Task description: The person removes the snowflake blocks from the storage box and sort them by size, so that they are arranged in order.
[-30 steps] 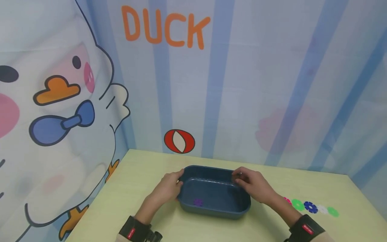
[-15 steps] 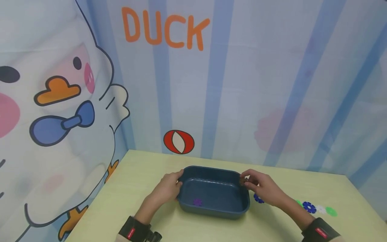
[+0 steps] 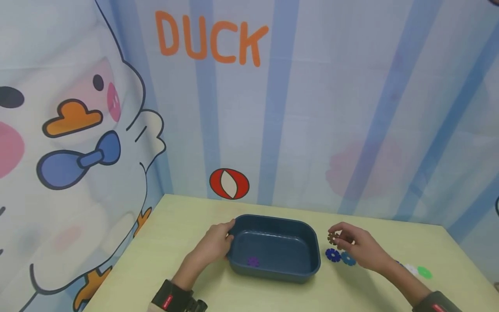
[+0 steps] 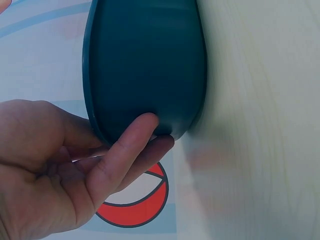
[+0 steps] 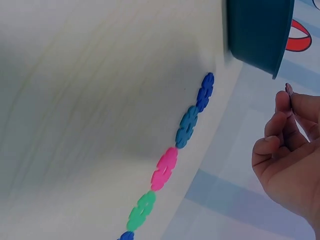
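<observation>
My left hand (image 3: pixel 212 245) holds the left end of a dark blue plastic basin (image 3: pixel 273 274); in the left wrist view its fingers lie against the outer wall. A purple notched disc (image 3: pixel 253 261) lies on the basin's floor, front left. To the right of the basin, raised over the table, my right hand (image 3: pixel 362 246) pinches a brown notched flower-shaped disc (image 3: pixel 332 238) between thumb and index finger. Below it, a dark blue disc (image 3: pixel 333 255) and a lighter blue disc (image 3: pixel 348 258) begin a row on the table.
The row runs rightward with a pink disc (image 5: pixel 164 169) and a green disc (image 5: pixel 141 211), partly hidden by my right arm in the head view. A white disc (image 3: pixel 411 269) and another green disc (image 3: pixel 425 272) lie farther right. A printed curtain (image 3: pixel 304 108) hangs behind the table.
My right hand has moved right with the brown disc, from over the basin's right end to above the left end of the row, uncovering the two blue discs. My left hand stays put.
</observation>
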`<state>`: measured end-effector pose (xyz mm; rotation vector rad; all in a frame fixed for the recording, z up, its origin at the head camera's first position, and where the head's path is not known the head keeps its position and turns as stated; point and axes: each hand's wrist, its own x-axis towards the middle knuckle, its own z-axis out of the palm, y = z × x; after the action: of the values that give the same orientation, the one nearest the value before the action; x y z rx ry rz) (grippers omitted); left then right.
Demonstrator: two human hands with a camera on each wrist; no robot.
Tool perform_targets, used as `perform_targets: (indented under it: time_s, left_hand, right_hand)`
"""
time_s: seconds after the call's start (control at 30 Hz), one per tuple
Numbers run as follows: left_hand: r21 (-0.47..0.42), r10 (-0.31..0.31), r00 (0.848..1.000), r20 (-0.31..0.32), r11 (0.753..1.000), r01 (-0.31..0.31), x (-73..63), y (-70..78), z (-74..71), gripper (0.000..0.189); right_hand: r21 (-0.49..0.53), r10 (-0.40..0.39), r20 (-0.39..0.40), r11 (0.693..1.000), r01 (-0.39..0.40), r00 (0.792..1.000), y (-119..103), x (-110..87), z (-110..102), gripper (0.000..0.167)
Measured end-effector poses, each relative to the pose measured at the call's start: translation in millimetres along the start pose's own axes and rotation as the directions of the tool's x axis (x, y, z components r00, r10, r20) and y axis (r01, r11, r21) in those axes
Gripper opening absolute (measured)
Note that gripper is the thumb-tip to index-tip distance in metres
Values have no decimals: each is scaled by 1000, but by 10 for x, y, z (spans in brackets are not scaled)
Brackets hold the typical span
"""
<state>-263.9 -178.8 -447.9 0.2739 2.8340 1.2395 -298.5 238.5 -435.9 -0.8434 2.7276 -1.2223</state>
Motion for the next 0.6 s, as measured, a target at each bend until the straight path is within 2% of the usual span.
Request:
perform_targets:
  time_s: [0.13, 0.4, 0.6]
  left_hand:
    - [-2, -1, 1000, 6, 1000, 1, 0, 4, -3, 54]
    - [-17, -17, 1000, 13, 1000, 17, 8, 15, -6, 55]
    - [-20, -26, 1000, 10, 999, 26, 11, 17, 0, 55]
  right_hand:
    - [-9, 13, -7, 1000, -13, 1000, 59, -78, -61, 22]
    - [-2, 96, 15, 995, -95, 995, 262, -263, -197, 23]
    - [-34, 111, 11, 993, -110, 994, 384, -411, -287, 23]
